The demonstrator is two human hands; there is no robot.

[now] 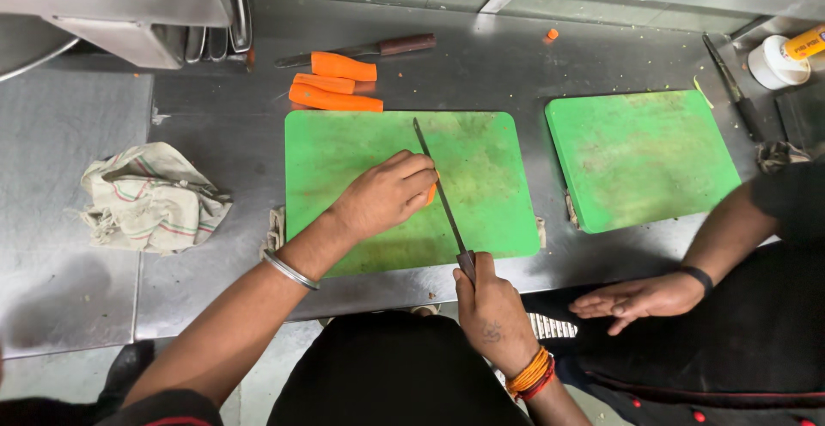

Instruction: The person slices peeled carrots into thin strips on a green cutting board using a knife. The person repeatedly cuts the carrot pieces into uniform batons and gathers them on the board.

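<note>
My left hand [385, 194] presses down on a piece of carrot [430, 192] on a green cutting board [344, 147]; only a sliver of orange shows past my fingers. My right hand [491, 310] grips the handle of a long knife [436, 185] at the board's near edge. The blade runs diagonally across the board and rests right beside my left fingertips and the carrot. Three peeled carrot pieces [335, 82] lie on the steel counter just beyond the board.
A second green board [640, 155] lies to the right. Another person's hand [636, 299] rests at the counter edge there. A crumpled cloth [150, 198] sits left. A second knife [361, 49], a black-handled knife [730, 86] and a white container [773, 61] line the back.
</note>
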